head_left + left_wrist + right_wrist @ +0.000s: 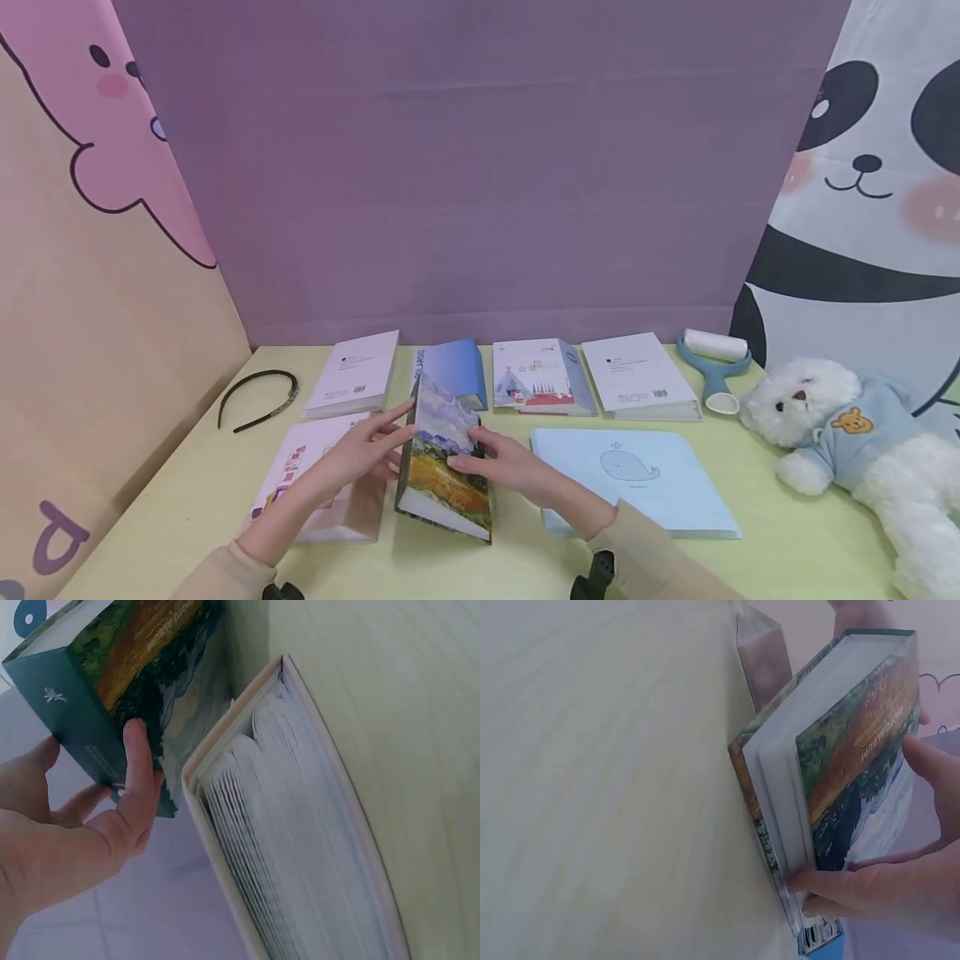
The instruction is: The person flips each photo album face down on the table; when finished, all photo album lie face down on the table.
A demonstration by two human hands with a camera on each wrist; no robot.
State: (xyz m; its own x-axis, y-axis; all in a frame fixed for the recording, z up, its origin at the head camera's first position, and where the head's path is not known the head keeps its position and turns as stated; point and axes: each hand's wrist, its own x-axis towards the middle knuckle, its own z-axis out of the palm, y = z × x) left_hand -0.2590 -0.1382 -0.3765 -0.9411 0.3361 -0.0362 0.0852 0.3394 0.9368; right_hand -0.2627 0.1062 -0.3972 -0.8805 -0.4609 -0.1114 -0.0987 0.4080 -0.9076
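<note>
Both hands hold a thick photo album with a painted landscape cover and a dark green spine. It stands tilted over the middle of the table, its white page edges facing outward. My left hand grips the spine side, with a finger on the cover. On the opposite side, my right hand pinches the page-edge side, thumb on the front cover and fingertips at the pages. A pink-and-white album lies beneath my left forearm, its page stack large in the left wrist view.
Behind lie a white album, a blue one, an illustrated one and another white one. A light-blue whale folder, lint roller and teddy bear are right; a black headband is left.
</note>
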